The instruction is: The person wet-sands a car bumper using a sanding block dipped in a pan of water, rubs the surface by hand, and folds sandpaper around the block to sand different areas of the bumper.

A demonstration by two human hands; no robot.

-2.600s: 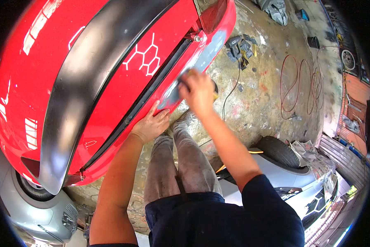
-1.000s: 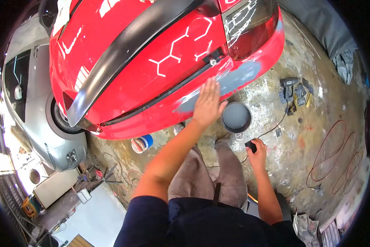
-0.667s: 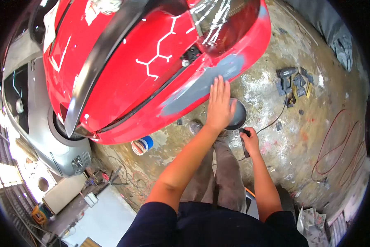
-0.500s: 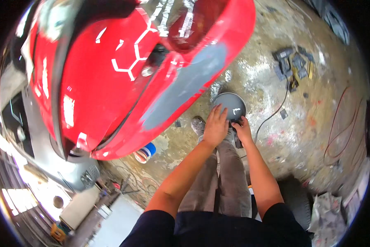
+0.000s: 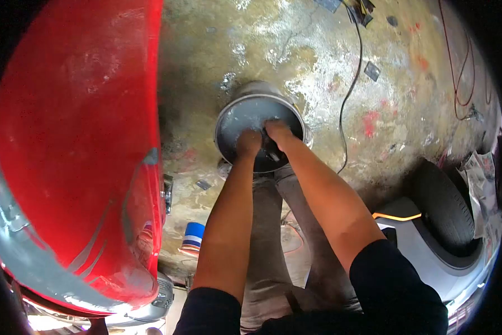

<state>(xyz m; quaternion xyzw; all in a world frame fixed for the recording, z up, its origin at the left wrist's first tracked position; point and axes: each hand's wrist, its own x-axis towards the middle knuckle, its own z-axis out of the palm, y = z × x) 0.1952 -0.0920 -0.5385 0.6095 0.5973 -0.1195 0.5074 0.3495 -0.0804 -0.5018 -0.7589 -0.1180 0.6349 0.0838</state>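
Hands (image 5: 249,142) (image 5: 279,134) partly hidden in liquid (image 5: 251,114)

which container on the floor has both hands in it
The large round bucket of grey liquid: left hand and right hand reach inside its rim. The smaller blue-and-white tub by the red car has none.

Floor (image 5: 312,106): brightly lit, patched with white glare.
Red panel (image 5: 83,111): streaked by reflections, softly rendered.
Bucket (image 5: 260,95): dimly lit inside, detail lost.
Edges: bowed by lens distortion, corners blackened.
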